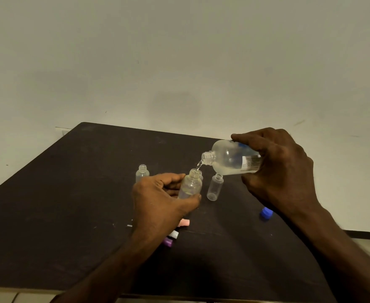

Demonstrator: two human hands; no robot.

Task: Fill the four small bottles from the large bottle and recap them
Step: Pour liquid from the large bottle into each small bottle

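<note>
Left hand (pixel 158 200) is wrapped around a small uncapped bottle (pixel 190 184), tilted a bit, and the right hand (pixel 282 169) grips the large bottle (pixel 230 158) tipped nearly flat, a thin clear stream running from its mouth into the small one. All over a dark, scuffed table (pixel 70 204) against a plain pale wall (pixel 179 51). Left to right: an open bottle (pixel 142 172) behind the left hand, another empty one (pixel 215 187) standing upright, pink (pixel 184 222), white (pixel 173 234) and purple (pixel 168 242) caps near the wrist, blue cap (pixel 266 213) far right.
</note>
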